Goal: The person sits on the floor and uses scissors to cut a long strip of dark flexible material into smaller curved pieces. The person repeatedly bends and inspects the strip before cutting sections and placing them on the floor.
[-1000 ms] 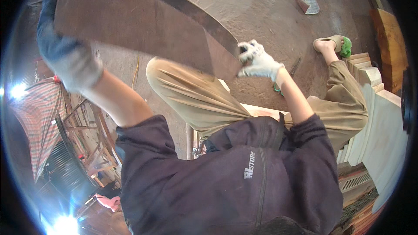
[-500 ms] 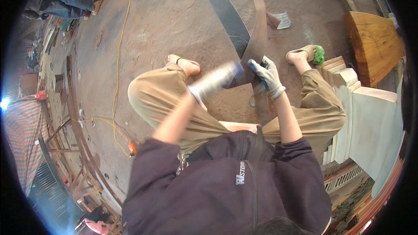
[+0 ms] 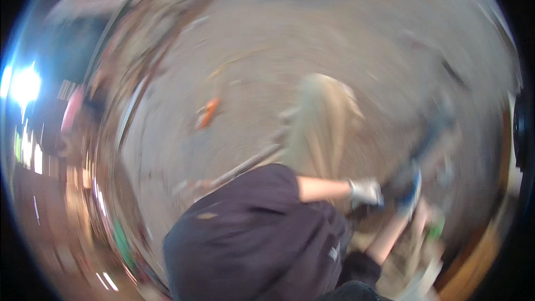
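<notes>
Strong motion blur covers this moment. My left hand (image 3: 366,191), in a pale work glove, is closed at the near end of a long dark strip (image 3: 426,142). Close beside it, my right hand (image 3: 411,192) wears a white and blue glove and is closed around the same strip, its fingers partly smeared. From my hands the strip slants away to the upper right, with a brownish face along one side. Its exact edges and any second piece cannot be made out.
My bent left knee (image 3: 323,122) in tan trousers rises left of my hands. An orange object (image 3: 209,112) and a yellow cord (image 3: 237,60) lie on the grey floor. An orange-brown wooden piece (image 3: 473,265) stands at the lower right. Bright light glares at far left.
The view has swung left, so my hands and the strip now appear at the lower right. My left hand has come close beside my right. Everything is more blurred.
</notes>
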`<state>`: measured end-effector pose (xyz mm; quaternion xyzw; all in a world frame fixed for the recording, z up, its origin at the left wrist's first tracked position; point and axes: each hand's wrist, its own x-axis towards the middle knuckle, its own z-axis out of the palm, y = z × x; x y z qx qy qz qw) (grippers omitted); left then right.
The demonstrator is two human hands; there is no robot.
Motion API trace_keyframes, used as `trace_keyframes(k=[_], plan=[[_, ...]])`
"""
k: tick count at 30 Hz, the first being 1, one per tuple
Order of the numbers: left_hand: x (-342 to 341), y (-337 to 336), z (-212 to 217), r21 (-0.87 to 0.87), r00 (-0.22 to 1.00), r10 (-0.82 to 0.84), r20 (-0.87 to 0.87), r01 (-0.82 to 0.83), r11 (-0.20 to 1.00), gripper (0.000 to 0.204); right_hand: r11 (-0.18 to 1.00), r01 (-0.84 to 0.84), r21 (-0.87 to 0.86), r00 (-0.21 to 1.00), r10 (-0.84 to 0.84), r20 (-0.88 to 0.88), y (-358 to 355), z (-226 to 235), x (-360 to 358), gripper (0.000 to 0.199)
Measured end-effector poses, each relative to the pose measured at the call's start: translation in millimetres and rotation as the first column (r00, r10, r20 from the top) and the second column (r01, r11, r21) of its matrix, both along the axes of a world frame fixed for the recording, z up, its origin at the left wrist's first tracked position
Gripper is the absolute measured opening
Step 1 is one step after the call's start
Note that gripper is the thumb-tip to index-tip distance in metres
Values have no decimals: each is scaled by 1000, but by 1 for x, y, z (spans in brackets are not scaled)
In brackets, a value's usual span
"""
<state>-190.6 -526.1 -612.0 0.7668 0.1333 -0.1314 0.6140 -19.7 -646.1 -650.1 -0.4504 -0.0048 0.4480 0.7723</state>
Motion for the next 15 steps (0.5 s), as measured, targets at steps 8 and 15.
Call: trace_keyframes(k=[8,15], plan=[[-19,-34,-10,290,902,429,-51,-398,870,42,963,127,-237,992,-129,8,-1,-29,13,58],[0,3,10,-288,934,356,-40,-352,890,45,946,-20,-324,584,274,764,8,2,22,33]])
